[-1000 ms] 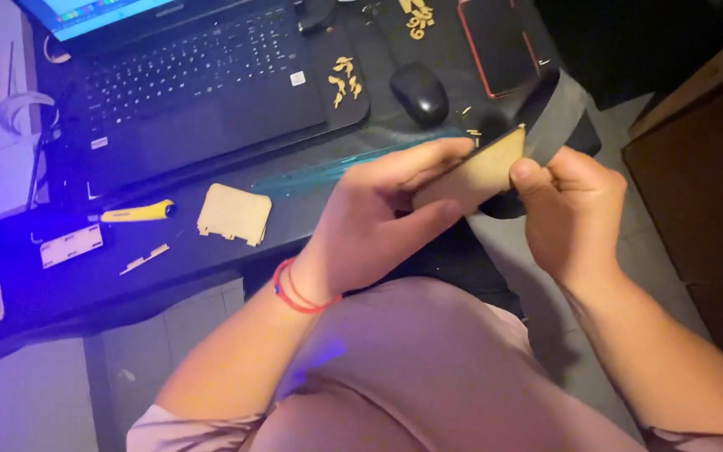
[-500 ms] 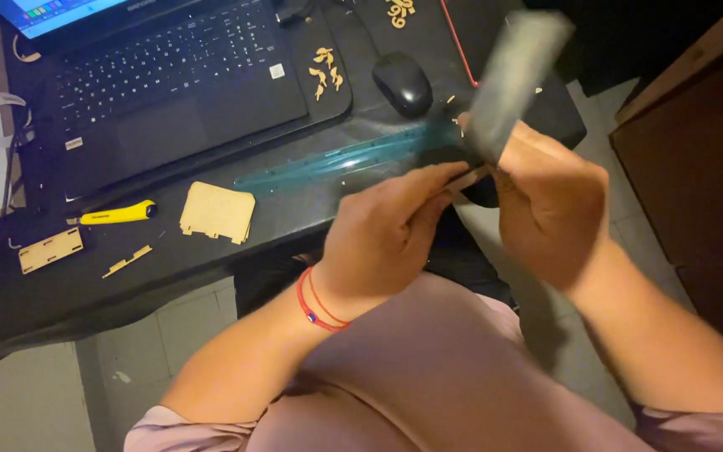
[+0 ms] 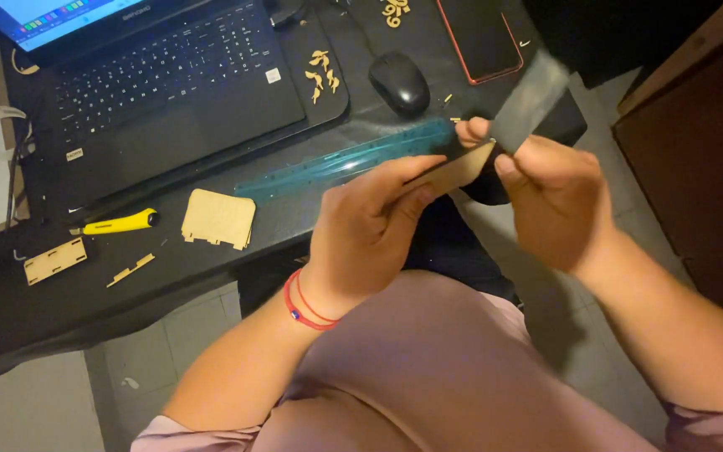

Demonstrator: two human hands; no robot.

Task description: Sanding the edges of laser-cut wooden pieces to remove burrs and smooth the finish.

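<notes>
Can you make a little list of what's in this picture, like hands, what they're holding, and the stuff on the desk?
left hand: holds a thin wooden piece
right hand: holds a grey strip, blurred, against the piece's end
desk: black
laptop: open, at the back left
mouse: black, right of laptop
phone: red-edged, far right
ruler: clear blue-green, lying flat
knife: yellow, beside a flat wooden panel
small wooden bits: scattered

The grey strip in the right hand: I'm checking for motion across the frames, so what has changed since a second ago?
The right hand swung the grey strip upward off the thin wooden piece. The left hand keeps holding that piece. The desk items stayed put.
</notes>
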